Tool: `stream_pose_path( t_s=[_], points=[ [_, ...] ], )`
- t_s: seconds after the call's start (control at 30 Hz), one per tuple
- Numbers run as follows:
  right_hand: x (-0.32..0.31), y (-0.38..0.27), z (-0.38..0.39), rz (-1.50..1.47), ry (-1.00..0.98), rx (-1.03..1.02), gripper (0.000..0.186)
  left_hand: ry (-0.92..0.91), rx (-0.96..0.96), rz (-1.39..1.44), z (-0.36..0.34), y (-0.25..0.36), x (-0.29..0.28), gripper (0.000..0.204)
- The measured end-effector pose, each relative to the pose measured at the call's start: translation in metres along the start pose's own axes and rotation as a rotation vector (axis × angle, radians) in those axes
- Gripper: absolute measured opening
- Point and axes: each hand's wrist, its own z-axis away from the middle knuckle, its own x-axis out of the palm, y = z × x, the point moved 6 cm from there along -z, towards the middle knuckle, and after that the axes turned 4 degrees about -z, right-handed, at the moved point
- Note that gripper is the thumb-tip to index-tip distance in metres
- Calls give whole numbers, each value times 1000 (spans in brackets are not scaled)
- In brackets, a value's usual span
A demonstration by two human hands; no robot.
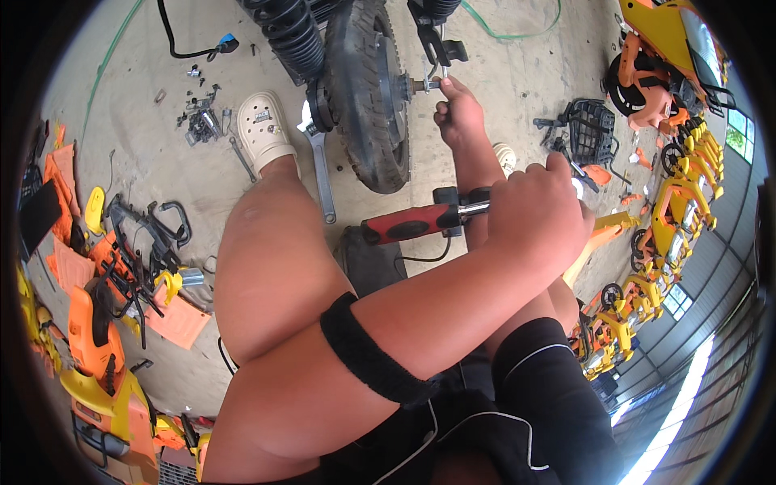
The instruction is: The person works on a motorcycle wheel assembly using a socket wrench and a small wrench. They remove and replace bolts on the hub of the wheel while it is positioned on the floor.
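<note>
Crossing over my right forearm, my left hand (540,212) is closed in a fist. A tool with a red-and-black handle (411,224) has its shiny metal shaft running into that fist; the far end is hidden by the hand. Further forward, my right hand (459,117) pinches a small metal part (437,82) at the end of the wheel's axle, with thumb up and fingers curled. Just left of it stands a black-tyred wheel (364,97), upright, with a shock absorber (283,36) beside it. A large wrench (322,174) lies on the floor left of the wheel.
Loose bolts and small parts (204,117) lie near my left shoe (262,125). Orange panels and black frame pieces (145,234) cover the floor at left. A black basket (590,129) sits at right, before a row of yellow vehicles (679,214). A green hose (517,36) curves behind.
</note>
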Motion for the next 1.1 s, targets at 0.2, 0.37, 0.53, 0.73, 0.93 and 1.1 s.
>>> stream_pose_path(
  t_s=[0.2, 0.37, 0.53, 0.73, 0.93, 1.1],
  points=[
    [-16, -13, -11, 139, -39, 86, 31, -7, -7, -14, 5, 2, -1, 35],
    [-11, 9, -7, -45, 81, -39, 33, -30, 1, -19, 2, 0, 1, 36],
    [-10, 11, -1, -150, 78, -77, 36, -33, -7, -9, 3, 0, -6, 36],
    [-19, -2, -5, -78, -7, 8, 33, -5, -19, 5, 4, -2, -6, 36],
    [-13, 4, 7, -102, 77, -66, 35, -15, -15, 10, 3, 2, -6, 35],
    [-9, 2, 14, 7, 122, -158, 36, -28, -8, 0, 6, 2, -7, 36]
  ],
)
